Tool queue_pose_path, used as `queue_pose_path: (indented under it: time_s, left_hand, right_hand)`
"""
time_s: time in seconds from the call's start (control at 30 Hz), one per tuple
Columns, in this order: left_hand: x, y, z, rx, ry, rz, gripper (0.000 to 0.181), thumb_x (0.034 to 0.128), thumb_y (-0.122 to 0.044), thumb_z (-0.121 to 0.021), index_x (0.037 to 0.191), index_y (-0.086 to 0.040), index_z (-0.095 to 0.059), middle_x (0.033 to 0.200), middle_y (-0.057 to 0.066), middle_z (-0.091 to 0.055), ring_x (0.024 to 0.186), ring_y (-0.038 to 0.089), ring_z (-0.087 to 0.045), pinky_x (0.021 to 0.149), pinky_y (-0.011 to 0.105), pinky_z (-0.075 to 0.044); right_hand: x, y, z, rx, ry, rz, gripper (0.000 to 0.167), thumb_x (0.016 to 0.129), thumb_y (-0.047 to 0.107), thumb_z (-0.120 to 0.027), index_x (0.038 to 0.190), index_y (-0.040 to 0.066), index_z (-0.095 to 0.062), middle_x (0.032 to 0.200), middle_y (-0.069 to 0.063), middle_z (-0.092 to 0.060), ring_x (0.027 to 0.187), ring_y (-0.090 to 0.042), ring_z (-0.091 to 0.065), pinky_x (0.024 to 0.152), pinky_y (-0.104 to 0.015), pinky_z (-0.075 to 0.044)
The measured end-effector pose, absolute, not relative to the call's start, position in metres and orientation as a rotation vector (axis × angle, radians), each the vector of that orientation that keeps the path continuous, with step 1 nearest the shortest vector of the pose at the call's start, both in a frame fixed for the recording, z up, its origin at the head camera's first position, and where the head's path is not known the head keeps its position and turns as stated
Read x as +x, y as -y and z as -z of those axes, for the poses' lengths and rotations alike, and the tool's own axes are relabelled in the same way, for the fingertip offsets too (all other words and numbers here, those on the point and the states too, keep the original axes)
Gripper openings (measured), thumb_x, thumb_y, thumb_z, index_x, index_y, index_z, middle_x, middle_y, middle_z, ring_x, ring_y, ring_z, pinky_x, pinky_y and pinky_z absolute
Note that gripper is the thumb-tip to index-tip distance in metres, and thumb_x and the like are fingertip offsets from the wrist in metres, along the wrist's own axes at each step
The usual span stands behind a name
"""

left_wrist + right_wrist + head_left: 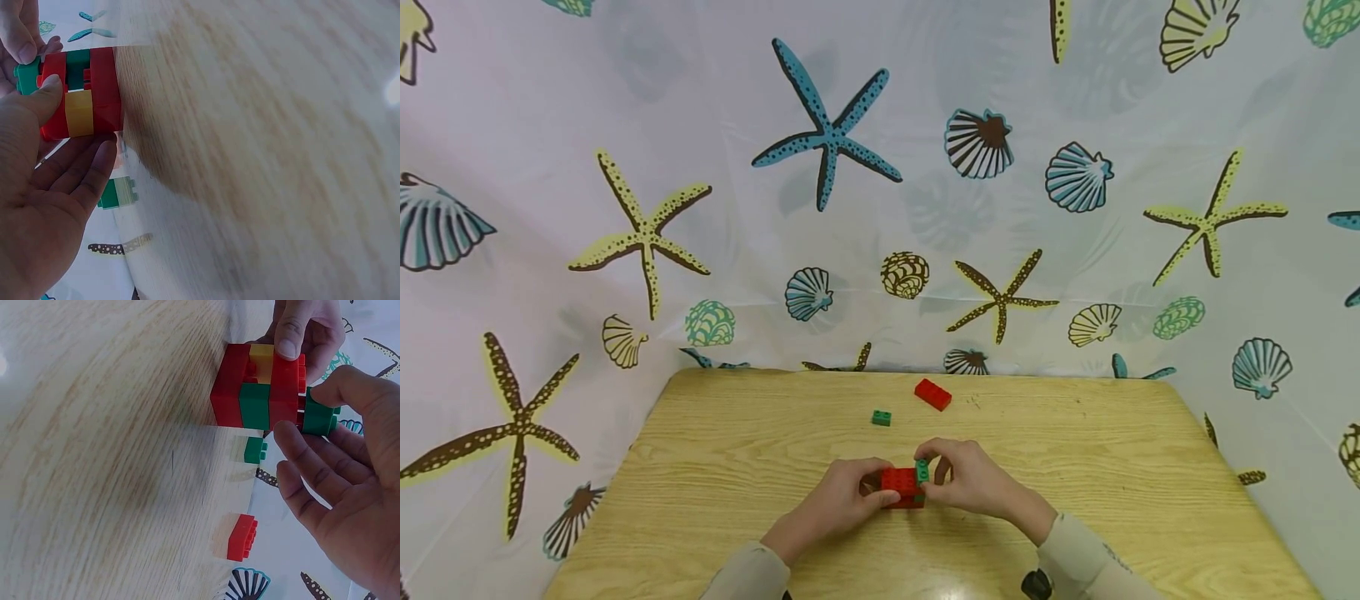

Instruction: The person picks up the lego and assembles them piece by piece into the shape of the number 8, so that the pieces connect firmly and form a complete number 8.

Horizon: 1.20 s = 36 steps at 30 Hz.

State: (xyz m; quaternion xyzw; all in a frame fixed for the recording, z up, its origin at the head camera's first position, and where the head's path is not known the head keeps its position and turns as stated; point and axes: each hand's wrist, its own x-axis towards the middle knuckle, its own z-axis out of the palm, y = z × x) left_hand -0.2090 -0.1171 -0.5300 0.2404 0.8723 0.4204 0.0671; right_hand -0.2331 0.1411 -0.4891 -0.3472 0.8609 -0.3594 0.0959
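A stack of toy building bricks stands on the table between the two hands. At its base is a long red brick [226, 387]; above that lie a yellow brick [79, 114] and a green brick [255, 406] at opposite ends, with a gap between them. Another red brick [897, 480] bridges them. My left hand [838, 497] grips the stack's left end, thumb on the upper red brick. With thumb and fingers, my right hand [976, 481] pinches a small green brick [922, 472] at the top right end. Whether that brick is fully seated I cannot tell.
Behind the stack, a loose small green brick [882, 418] and a loose red brick [933, 395] lie on the wooden table [745, 433]. A white cloth [880, 217] printed with shells and starfish hangs around the table's back and sides.
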Motion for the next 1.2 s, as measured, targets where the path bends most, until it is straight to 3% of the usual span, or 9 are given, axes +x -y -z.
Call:
queue_pose_path:
  time_s: [0.27,0.57,1.2]
  left_hand:
    - [-0.2094,0.1165,0.5302,0.722,-2.648,-1.261,0.038,0.1015,-0.036,-0.072,0.128,-0.009,-0.073,0.108,0.004,-0.078,0.087,0.010,-0.068,0.074,0.023,-0.056]
    - [-0.2091,0.1172,0.5342,0.702,-2.635,-1.263,0.034,0.1015,-0.037,-0.072,0.126,-0.013,-0.074,0.108,0.000,-0.078,0.088,0.006,-0.067,0.076,0.023,-0.056]
    - [-0.2072,0.1152,0.5333,0.682,-2.654,-1.241,0.034,0.1019,-0.039,-0.070,0.126,-0.016,-0.073,0.108,-0.002,-0.078,0.088,0.005,-0.067,0.077,0.024,-0.056]
  right_hand:
    - [-0.2330,-0.1426,0.4909,-1.006,-2.544,1.093,0.033,0.095,0.016,-0.076,0.126,0.009,-0.068,0.090,-0.004,-0.074,0.074,-0.006,-0.067,0.067,-0.023,-0.054]
    - [-0.2317,-0.1416,0.4920,-0.993,-2.533,1.086,0.034,0.095,0.015,-0.076,0.126,0.004,-0.068,0.084,-0.002,-0.073,0.072,-0.010,-0.067,0.065,-0.022,-0.053]
    - [-0.2308,-0.1416,0.4965,-0.956,-2.518,1.123,0.037,0.097,0.017,-0.075,0.129,0.001,-0.068,0.086,-0.001,-0.073,0.073,-0.010,-0.067,0.065,-0.023,-0.055]
